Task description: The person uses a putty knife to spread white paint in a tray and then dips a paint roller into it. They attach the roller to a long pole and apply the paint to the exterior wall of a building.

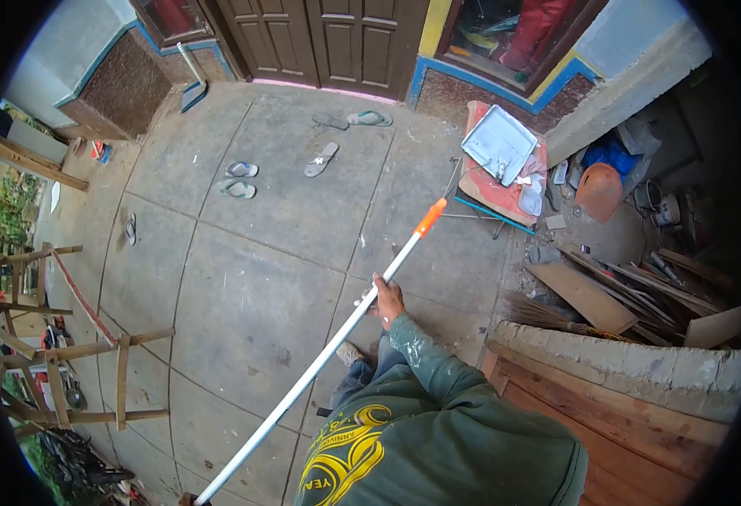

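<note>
A long white extension pole (320,363) with an orange tip (431,218) slants across the view. My right hand (388,302) is closed around its upper part, the sleeve marked with white paint. Only a sliver of my left hand (190,499) shows at the bottom edge, closed around the pole's lower end. A thin metal rod (452,179) rises from the orange tip beside a paint-smeared tray (498,142). The tray rests on a worn red seat (480,187) with a teal edge. A small clear container (530,201) sits by it.
Several sandals (321,158) lie on the concrete floor (277,253) before the brown double door (358,51). Planks (585,295) and an orange basin (600,192) crowd the right, behind a low wall (632,358). A wooden frame (121,379) stands left; a dustpan (193,94) leans near the door.
</note>
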{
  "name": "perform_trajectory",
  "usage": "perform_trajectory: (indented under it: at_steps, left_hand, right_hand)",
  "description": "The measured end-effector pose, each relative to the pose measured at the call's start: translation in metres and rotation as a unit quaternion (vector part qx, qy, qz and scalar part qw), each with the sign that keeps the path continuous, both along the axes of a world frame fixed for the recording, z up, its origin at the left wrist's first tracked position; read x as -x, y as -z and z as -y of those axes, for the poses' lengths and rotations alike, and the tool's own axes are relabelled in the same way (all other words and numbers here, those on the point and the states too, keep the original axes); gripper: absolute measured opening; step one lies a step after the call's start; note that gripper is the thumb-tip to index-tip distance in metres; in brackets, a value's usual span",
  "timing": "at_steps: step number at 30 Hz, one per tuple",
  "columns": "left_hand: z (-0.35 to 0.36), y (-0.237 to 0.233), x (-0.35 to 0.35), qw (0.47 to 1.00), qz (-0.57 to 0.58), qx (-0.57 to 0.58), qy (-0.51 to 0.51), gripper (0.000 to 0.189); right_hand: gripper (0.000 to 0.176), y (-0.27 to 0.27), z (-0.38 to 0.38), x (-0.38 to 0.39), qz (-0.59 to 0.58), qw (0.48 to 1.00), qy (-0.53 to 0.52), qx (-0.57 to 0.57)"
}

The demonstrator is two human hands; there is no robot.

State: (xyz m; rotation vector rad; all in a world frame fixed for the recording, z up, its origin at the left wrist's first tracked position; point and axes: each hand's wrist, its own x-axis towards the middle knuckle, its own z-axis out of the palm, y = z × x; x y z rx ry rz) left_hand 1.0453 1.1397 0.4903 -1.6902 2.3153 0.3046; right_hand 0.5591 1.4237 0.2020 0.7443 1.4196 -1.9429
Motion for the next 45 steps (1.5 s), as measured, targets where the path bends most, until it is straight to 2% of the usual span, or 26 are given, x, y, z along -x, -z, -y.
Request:
perform_trajectory:
  at_steps: [2, 8, 11, 13, 15, 18, 23, 27, 30, 33, 35, 36, 41, 45]
  left_hand:
    - [-0.008, -0.009, 0.019, 1.0, 0.004, 0.002, 0.0, 0.02]
    - [-0.035, -0.016, 0.077, 1.0, -0.025, -0.004, 0.006, 0.017]
    - [-0.04, -0.021, 0.084, 1.0, -0.028, -0.005, 0.002, 0.016]
    - [-0.041, -0.021, 0.078, 1.0, -0.02, -0.002, -0.007, 0.015]
    - [-0.04, -0.021, 0.065, 1.0, -0.009, -0.001, -0.019, 0.014]
    - [-0.044, -0.02, 0.061, 1.0, 0.002, -0.002, -0.026, 0.014]
    - [-0.065, -0.022, 0.105, 0.999, 0.008, -0.032, -0.015, 0.013]
    - [-0.077, -0.019, 0.14, 0.995, -0.064, -0.06, -0.042, 0.012]
    - [-0.064, -0.01, 0.128, 0.994, -0.08, -0.067, -0.015, 0.016]
    - [-0.056, -0.006, 0.114, 0.996, -0.017, -0.088, 0.007, 0.017]
    - [-0.054, -0.004, 0.099, 0.992, -0.086, -0.065, -0.064, 0.019]
    - [-0.05, 0.0, 0.086, 0.992, -0.088, -0.067, -0.062, 0.019]
    - [-0.007, 0.007, -0.01, 0.99, -0.095, 0.03, -0.102, 0.023]
    - [-0.043, -0.03, 0.087, 0.997, -0.034, 0.043, -0.049, 0.023]
  right_hand:
    - [0.029, 0.012, -0.007, 0.019, 0.002, 1.0, 0.013, 0.005]
    - [0.031, -0.009, -0.043, 0.113, -0.024, 0.998, 0.054, -0.015]
    - [0.031, -0.006, -0.046, 0.12, -0.032, 0.997, 0.066, -0.006]
    - [0.032, 0.018, -0.038, 0.101, 0.008, 0.998, 0.053, 0.041]
    - [0.033, 0.025, -0.028, 0.07, 0.012, 0.999, 0.042, 0.015]
    - [0.032, -0.018, -0.032, 0.052, 0.011, 0.999, 0.025, 0.036]
    - [0.037, 0.027, -0.061, 0.124, -0.019, 0.999, 0.044, -0.015]
    - [0.038, 0.018, -0.078, 0.164, -0.038, 0.997, 0.06, 0.013]
    - [0.036, 0.013, -0.076, 0.155, -0.029, 0.999, 0.031, 0.006]
    - [0.034, 0.008, -0.068, 0.14, -0.018, 0.999, 0.038, 0.001]
    - [0.034, 0.023, -0.063, 0.124, -0.014, 0.999, 0.037, 0.01]
    - [0.033, 0.026, -0.06, 0.117, -0.015, 0.999, 0.033, 0.019]
    - [0.03, -0.013, -0.023, 0.051, 0.01, 0.999, 0.004, 0.038]
    - [0.03, 0.007, -0.031, 0.086, 0.0, 1.0, 0.027, 0.0]
